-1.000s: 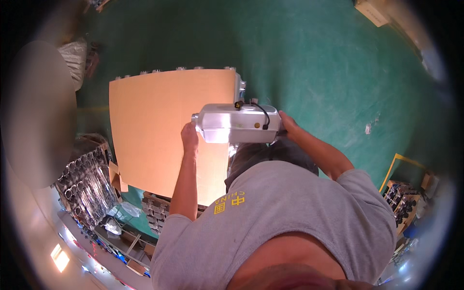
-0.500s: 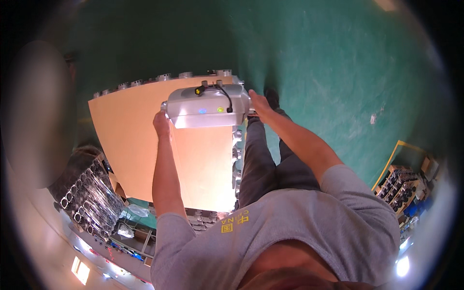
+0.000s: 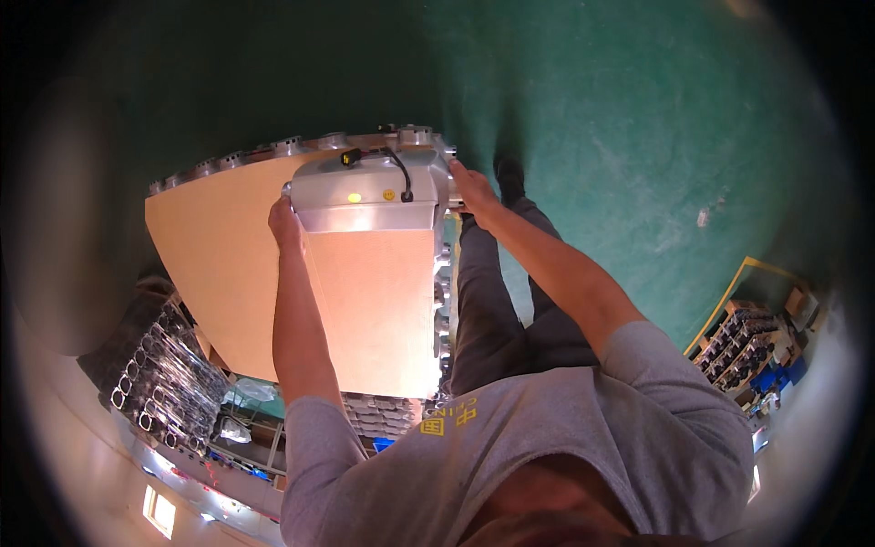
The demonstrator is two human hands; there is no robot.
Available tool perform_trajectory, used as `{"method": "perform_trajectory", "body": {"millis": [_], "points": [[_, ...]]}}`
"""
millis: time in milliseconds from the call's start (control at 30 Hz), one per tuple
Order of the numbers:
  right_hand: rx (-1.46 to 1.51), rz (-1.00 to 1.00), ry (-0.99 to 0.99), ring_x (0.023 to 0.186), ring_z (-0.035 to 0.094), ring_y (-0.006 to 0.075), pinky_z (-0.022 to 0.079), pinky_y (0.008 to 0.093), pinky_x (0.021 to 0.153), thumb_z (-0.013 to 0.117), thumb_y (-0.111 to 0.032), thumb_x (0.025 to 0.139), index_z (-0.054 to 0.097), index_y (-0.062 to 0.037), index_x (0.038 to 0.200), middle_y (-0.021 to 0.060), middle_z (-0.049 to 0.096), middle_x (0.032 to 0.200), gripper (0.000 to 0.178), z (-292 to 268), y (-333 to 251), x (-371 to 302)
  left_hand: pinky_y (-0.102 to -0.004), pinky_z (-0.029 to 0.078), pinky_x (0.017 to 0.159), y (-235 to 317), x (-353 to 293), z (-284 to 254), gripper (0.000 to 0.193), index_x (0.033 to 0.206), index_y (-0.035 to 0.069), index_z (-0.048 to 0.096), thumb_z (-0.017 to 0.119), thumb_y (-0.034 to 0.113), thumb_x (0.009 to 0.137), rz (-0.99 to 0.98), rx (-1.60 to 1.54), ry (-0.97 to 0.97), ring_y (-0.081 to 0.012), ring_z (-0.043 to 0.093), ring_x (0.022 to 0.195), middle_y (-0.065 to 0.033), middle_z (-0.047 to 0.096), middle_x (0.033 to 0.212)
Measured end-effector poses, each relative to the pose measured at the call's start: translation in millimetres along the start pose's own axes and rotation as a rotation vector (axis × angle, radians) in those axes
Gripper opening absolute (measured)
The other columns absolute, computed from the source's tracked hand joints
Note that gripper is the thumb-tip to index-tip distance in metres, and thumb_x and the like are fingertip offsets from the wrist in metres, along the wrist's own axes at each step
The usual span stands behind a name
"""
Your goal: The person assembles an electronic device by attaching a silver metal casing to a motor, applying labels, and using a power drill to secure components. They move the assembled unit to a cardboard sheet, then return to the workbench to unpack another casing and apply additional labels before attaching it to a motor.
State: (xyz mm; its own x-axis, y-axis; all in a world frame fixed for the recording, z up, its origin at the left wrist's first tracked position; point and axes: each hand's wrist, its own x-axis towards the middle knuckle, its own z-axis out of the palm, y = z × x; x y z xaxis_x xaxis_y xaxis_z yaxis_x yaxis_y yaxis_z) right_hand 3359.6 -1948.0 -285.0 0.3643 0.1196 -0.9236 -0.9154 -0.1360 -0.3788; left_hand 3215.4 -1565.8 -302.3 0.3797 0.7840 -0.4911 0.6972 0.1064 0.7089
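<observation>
A silver metal heater unit (image 3: pixel 369 217) with rounded edges spans my two hands, over the far right part of a pale tan board (image 3: pixel 228 264). On top it carries a short black cable (image 3: pixel 401 175), a black plug with yellow in it (image 3: pixel 350 158) and two small round stickers. My left hand (image 3: pixel 285 223) is closed around its left end. At the right end, my right hand (image 3: pixel 472 190) grips the unit, its fingertips partly hidden. Whether the unit's underside touches the board cannot be seen.
Rows of similar silver units (image 3: pixel 287 146) show below the board's edges. Plastic-wrapped metal parts (image 3: pixel 173 378) stand at the lower left. A rack of dark parts (image 3: pixel 729 342) sits at the right, near a yellow line (image 3: pixel 720 305) on the green floor (image 3: pixel 620 109).
The heater unit and both hands have shifted slightly left and now look closer to the board's surface. The whole view has also shifted a little.
</observation>
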Motion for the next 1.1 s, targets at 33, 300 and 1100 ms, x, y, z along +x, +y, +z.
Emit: {"method": "perform_trajectory", "body": {"millis": [33,300,1100], "points": [[-0.033,-0.002,0.02,0.083,0.069,0.0252,0.06,0.0402,0.064,0.056,-0.059,0.092,0.067,0.0051,0.105,0.0138,0.067,0.097,0.066,0,-1,3,-0.0308,0.047,0.077,3,0,4,0.032,0.103,0.002,0.069,0.055,0.031,0.101,0.021,-0.004,-0.013,-0.0139,0.058,0.086,-0.0023,0.065,0.092],[-0.078,-0.062,0.091,0.078,0.07,0.0256,0.059,0.0395,0.06,0.056,-0.058,0.092,0.067,0.0079,0.101,0.0171,0.068,0.089,0.068,7,-6,3,-0.0305,0.046,0.079,1,14,2,0.035,0.104,0.001,0.069,0.055,0.033,0.102,-0.033,0.04,-0.046,-0.0136,0.057,0.088,-0.0017,0.065,0.095],[0.173,0.121,-0.004,0.095,0.066,0.0214,0.056,0.0434,0.086,0.045,-0.063,0.1,0.043,0.0002,0.144,0.0119,0.066,0.114,0.076,-43,20,32,-0.0377,0.05,0.092,24,14,17,0.046,0.121,-0.002,0.066,0.051,0.036,0.1,-0.002,0.15,-0.016,-0.0257,0.064,0.103,-0.0141,0.07,0.114]]}}
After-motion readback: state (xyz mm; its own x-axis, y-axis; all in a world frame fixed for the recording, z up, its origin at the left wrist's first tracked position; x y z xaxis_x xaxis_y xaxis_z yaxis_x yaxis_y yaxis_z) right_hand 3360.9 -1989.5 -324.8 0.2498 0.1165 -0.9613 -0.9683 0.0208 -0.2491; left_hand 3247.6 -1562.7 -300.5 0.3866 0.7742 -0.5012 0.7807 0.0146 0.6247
